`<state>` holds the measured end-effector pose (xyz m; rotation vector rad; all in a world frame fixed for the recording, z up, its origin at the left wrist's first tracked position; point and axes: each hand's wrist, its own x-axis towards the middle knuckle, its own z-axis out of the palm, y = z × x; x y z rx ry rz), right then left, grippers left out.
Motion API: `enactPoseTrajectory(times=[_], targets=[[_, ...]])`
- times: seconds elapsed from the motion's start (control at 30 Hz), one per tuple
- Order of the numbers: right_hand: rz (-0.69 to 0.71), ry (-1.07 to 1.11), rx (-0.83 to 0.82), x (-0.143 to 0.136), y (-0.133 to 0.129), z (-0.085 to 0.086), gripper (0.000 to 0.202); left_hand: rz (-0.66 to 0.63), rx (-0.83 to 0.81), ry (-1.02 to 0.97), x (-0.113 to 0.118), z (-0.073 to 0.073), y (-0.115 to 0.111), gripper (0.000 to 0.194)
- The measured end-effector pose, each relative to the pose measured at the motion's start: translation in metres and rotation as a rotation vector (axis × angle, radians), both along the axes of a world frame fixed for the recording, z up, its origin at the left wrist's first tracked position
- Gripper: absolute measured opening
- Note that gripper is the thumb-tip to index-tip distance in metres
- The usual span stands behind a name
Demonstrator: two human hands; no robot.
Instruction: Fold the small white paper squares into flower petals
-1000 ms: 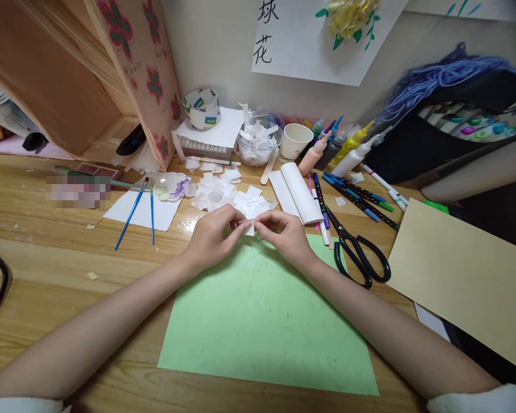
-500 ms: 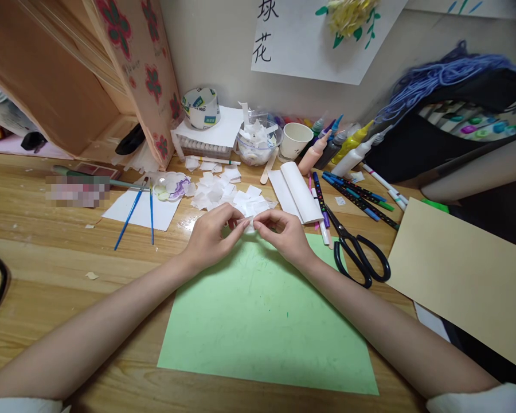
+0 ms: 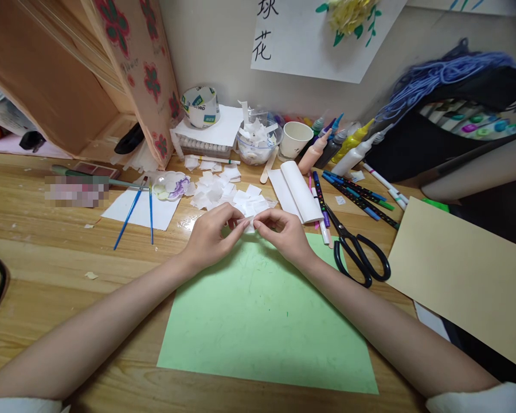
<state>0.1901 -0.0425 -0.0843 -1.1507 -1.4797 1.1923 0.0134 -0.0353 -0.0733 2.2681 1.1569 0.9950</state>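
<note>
Nearest the person, a green sheet (image 3: 266, 338) lies flat on the wooden table (image 3: 120, 384), spreading from the hands down to six o'clock. At its far edge, both hands meet in the middle of the work. The left hand (image 3: 210, 236) has its thumb and forefinger closed in a pinch on a small piece of white paper (image 3: 248, 226); the right hand (image 3: 286, 235) pinches the same piece from the other side, fingers curled, the fingertips of the two hands almost touching. The piece sits between them, just above the green sheet's far edge; its exact fold I can't make out.

Taking the hands as the clock's centre, black-handled scissors (image 3: 347, 236) lie toward three o'clock, with a cream sheet (image 3: 464, 281) past them. Toward nine, two thin brushes (image 3: 151, 218) rest partly on a white sheet (image 3: 165, 213). A loose pile of white paper squares (image 3: 210, 192) spreads just beyond the fingers, around eleven, and a roll of white paper (image 3: 300, 192) lies at two. Farther off, a clear bowl (image 3: 258, 154) of paper scraps stands at twelve, a paper cup (image 3: 293, 150) at one.
</note>
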Motion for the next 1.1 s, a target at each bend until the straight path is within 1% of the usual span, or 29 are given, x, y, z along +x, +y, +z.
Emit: enactPoseTrajectory(times=[0.7,0.77,0.87,0.93,1.03,1.1], targets=[[-0.002,-0.029,0.009,0.0,0.0009,0.0009,0.01,-0.009,-0.01,0.002,0.0004,0.0006,-0.0003,0.012],[0.002,-0.028,0.012,-0.0002,0.0006,0.0012,0.009,0.02,0.008,-0.02,0.0005,0.0003,-0.0002,0.009],[-0.008,-0.026,0.008,-0.0002,0.0004,0.0009,0.009,0.087,0.079,-0.066,0.0004,-0.0001,-0.0003,0.01],[-0.014,-0.027,0.013,0.0001,0.0004,0.0004,0.009,0.055,0.097,-0.05,0.0001,-0.0001,-0.0009,0.009],[-0.008,-0.028,0.026,0.0005,0.0006,0.0001,0.01,-0.024,0.047,0.017,-0.0002,0.0003,-0.0026,0.008],[0.007,-0.024,0.027,0.0009,0.0006,0.0006,0.011,-0.025,0.013,0.039,-0.0001,0.0004,-0.0036,0.011]])
